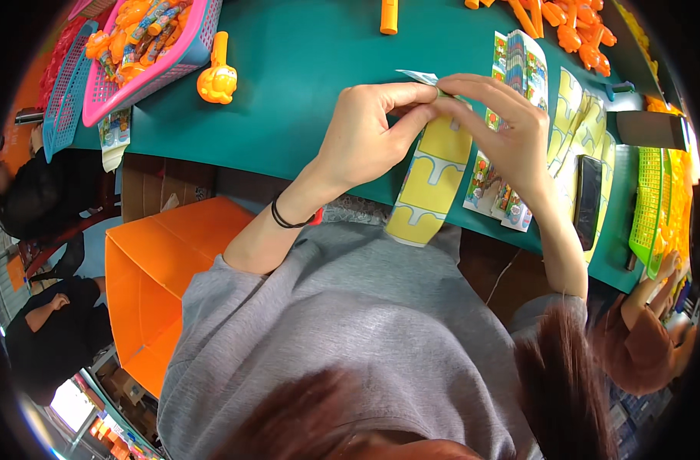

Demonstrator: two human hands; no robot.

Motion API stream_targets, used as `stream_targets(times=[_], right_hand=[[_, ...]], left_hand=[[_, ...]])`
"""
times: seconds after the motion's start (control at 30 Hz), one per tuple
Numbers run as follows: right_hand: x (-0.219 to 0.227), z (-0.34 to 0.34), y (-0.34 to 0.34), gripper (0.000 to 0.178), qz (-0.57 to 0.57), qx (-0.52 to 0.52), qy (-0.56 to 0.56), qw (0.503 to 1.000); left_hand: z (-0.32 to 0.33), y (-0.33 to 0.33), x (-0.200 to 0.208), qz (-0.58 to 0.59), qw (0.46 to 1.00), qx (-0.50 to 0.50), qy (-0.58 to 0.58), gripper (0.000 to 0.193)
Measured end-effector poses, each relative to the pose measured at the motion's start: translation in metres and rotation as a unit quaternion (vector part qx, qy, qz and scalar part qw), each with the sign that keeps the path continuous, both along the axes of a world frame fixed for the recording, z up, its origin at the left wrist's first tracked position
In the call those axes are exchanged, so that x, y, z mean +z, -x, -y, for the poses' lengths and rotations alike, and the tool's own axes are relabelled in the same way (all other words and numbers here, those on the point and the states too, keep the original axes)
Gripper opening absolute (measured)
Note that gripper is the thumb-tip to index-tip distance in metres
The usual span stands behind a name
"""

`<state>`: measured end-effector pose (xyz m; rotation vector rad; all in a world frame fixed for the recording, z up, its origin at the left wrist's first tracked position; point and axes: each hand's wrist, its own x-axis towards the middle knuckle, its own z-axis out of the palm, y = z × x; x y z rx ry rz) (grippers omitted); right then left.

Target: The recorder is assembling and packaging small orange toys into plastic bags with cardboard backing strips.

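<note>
My left hand (pixel 369 138) and my right hand (pixel 511 126) meet above the near part of the table, both pinching the upper end of a sticker strip (pixel 434 180). Its yellow and white backing faces up, and the lower end hangs past the table edge in front of my grey shirt. A small pale corner of paper (pixel 417 76) sticks out beyond my left fingertips. What exactly lies between the fingertips is hidden. Just beyond my right hand lie printed sticker strips (pixel 521 65), and beside them more yellow-backed strips (pixel 568 107).
An orange animal-headed toy (pixel 218 77) lies beside a pink basket (pixel 193 50) of similar toys. A blue basket (pixel 65 96) stands left. Right are a dark phone-like slab (pixel 588 199) and a green basket (pixel 647 203). An orange bin (pixel 166 253) stands below. People sit on both sides.
</note>
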<state>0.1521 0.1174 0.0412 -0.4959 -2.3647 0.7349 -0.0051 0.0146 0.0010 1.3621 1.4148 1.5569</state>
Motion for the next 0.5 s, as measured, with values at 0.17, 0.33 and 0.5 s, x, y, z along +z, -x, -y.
stream_targets(times=[0.17,0.33,0.5], right_hand=[[-0.001,-0.010,-0.005,0.014,0.011,-0.009,0.027,1.000],[-0.003,-0.008,-0.004,0.012,0.008,-0.056,0.079,0.995],[-0.011,-0.011,-0.010,0.011,-0.002,0.009,-0.001,1.000]], left_hand=[[-0.002,-0.003,0.003,0.017,0.999,-0.024,0.022,0.018],[-0.003,-0.005,0.002,0.041,0.999,0.004,0.027,0.018],[-0.002,-0.006,-0.001,-0.015,1.000,-0.004,0.023,0.019]])
